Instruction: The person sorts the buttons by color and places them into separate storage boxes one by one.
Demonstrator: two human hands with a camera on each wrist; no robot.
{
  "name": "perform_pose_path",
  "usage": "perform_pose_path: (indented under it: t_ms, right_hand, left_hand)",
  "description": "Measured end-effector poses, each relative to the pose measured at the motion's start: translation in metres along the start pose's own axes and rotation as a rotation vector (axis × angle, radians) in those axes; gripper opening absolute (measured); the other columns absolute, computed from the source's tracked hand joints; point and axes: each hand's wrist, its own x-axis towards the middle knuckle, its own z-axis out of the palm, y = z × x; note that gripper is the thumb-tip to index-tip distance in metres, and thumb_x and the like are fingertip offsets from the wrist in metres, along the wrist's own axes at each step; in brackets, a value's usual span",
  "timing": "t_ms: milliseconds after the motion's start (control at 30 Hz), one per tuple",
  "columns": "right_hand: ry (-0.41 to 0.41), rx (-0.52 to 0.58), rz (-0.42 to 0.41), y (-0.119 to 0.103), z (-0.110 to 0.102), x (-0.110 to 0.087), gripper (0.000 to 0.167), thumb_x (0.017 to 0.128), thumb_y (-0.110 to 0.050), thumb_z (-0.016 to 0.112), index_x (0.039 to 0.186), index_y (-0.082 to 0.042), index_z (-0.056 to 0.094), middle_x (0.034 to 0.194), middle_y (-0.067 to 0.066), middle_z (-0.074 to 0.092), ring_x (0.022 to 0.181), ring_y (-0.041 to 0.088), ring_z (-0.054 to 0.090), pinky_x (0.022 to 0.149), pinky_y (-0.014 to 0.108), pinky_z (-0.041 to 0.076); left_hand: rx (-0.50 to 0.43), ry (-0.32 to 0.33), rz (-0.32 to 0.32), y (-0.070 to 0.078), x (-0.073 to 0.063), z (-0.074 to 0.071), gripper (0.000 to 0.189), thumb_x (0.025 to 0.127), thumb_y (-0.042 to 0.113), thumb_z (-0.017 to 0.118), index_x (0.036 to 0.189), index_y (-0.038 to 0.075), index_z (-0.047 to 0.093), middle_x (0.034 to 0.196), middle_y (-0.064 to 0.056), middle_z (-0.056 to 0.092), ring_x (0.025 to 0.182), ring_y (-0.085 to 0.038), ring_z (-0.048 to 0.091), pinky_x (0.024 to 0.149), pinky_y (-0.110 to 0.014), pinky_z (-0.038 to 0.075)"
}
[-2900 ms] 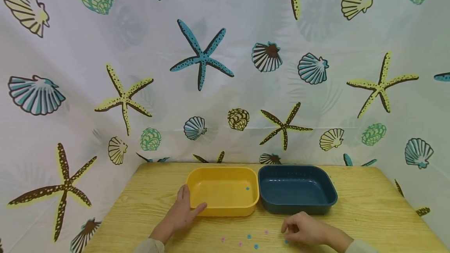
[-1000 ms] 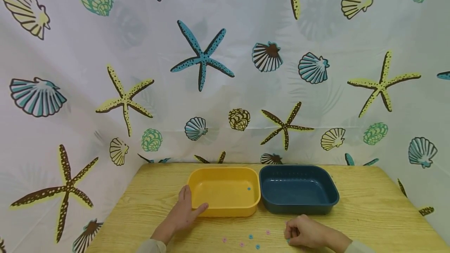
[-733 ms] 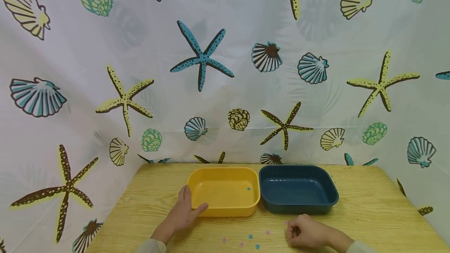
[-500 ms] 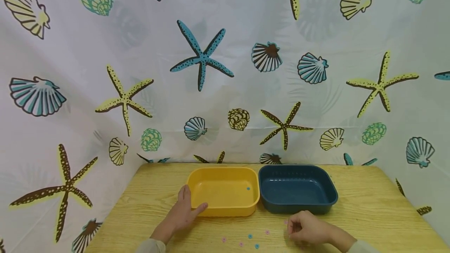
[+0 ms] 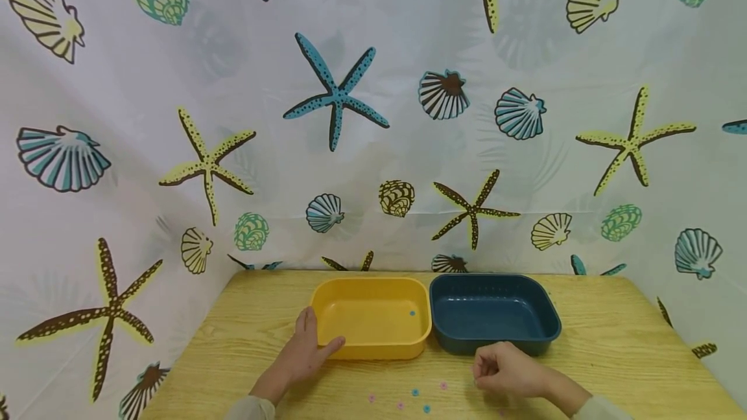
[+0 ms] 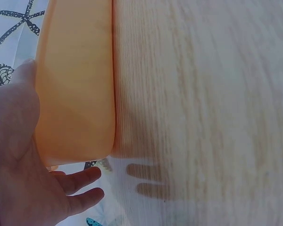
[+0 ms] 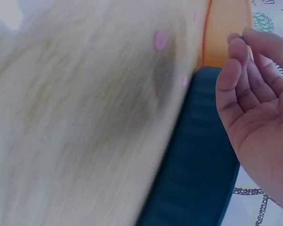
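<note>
Pinching a small dark piece (image 7: 244, 39) between thumb and forefinger, a person's right hand (image 5: 508, 371) hangs over a wooden table (image 5: 589, 355) at the six o'clock side of a dark-blue tray (image 5: 490, 319); the fingertips mostly hide the piece, so its full shape cannot be told. At the seven-to-eight o'clock corner of a yellow tray (image 5: 373, 351), the person's left hand (image 5: 299, 353) is spread wide, its thumb at the front rim and its straight fingers at the side. The trays stand just beside each other, the dark-blue one at three o'clock from the yellow. One blue bead (image 5: 412, 313) lies inside the yellow tray, toward three o'clock. Tiny blue pieces (image 5: 415, 392) and pink pieces (image 5: 443, 385) lie scattered on the wood at five o'clock from that tray. Light sleeves (image 5: 252, 408) show at both forearms. At twelve o'clock, beyond the table, hangs a white sheet (image 5: 373, 161) printed with starfish and shells.
</note>
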Motion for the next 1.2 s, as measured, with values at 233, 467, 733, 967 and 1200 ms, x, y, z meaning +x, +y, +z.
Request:
perform_pose_path:
  t_ms: [233,467,733,967,1200]
  right_hand:
    - [-0.004,-0.011,0.006,-0.009,-0.005,0.009,0.007,0.087,-0.007,0.066,0.083,-0.012,0.065,0.073,-0.005,0.065,0.063,0.003,0.057,0.057,0.024,0.05]
    - [0.001,-0.021,0.028,-0.017,-0.008,0.017,0.005,0.088,-0.009,0.067,0.083,-0.01,0.064,0.074,-0.006,0.064,0.064,0.004,0.055,0.059,0.025,0.05]
    - [0.032,-0.002,0.021,-0.028,-0.011,0.028,0.011,0.085,-0.004,0.068,0.082,-0.012,0.062,0.073,-0.001,0.063,0.063,0.009,0.056,0.059,0.025,0.049]
    - [0.066,-0.011,0.025,-0.035,-0.018,0.04,0.01,0.086,-0.005,0.067,0.084,-0.013,0.062,0.075,0.001,0.063,0.064,0.011,0.056,0.06,0.026,0.049]
    - [0.096,-0.012,0.049,-0.04,-0.021,0.053,0.007,0.088,-0.01,0.068,0.087,-0.006,0.062,0.072,0.003,0.061,0.063,0.017,0.057,0.059,0.028,0.049]
  left_hand:
    - [-0.008,0.004,0.005,0.001,-0.001,-0.001,0.109,0.088,0.064,0.049,0.144,-0.014,-0.002,0.149,-0.035,-0.001,0.124,-0.049,0.038,0.099,-0.054,0.034]
    - [-0.002,0.006,0.011,0.0,0.0,0.0,0.109,0.088,0.064,0.049,0.144,-0.014,-0.001,0.149,-0.035,-0.001,0.124,-0.048,0.039,0.099,-0.053,0.035]
    - [-0.008,0.008,0.012,-0.002,0.0,0.0,0.109,0.088,0.063,0.05,0.144,-0.015,-0.002,0.149,-0.035,-0.002,0.127,-0.049,0.034,0.101,-0.055,0.032]
    - [0.005,0.009,0.016,0.0,-0.002,-0.001,0.107,0.089,0.062,0.05,0.144,-0.015,0.0,0.149,-0.035,0.0,0.126,-0.048,0.036,0.1,-0.054,0.034]
    - [0.006,0.008,0.021,0.003,-0.004,-0.004,0.106,0.09,0.06,0.05,0.144,-0.016,0.0,0.148,-0.036,0.001,0.124,-0.048,0.038,0.099,-0.054,0.035]
